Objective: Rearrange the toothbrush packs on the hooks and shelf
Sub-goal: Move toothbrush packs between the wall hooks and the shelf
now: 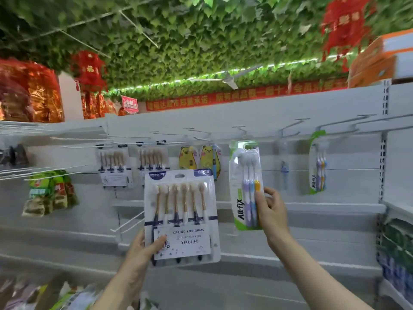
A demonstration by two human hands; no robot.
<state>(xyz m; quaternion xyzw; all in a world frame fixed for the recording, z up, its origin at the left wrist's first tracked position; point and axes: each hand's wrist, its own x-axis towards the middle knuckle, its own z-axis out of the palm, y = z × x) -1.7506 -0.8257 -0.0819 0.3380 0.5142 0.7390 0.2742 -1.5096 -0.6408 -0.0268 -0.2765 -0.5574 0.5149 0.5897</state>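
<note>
left hand holds yikojife pack, right hand grips all-fix pack

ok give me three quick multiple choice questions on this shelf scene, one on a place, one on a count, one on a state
1. Where is the YIKOJIFE pack?
A. hung on a hook
B. held up in the left hand
C. lying flat on a shelf

2. How many brushes are in the All-fix pack next to the right hand?
A. two
B. three
C. six

3. What is the right hand doing?
A. hanging idle
B. pressing flat on a shelf
C. gripping the All-fix pack

Answers:
1 B: the thumb pinches its lower left corner.
2 B: one purple, one blue and one yellow handle show.
3 C: the fingers curl round its right edge.
</note>
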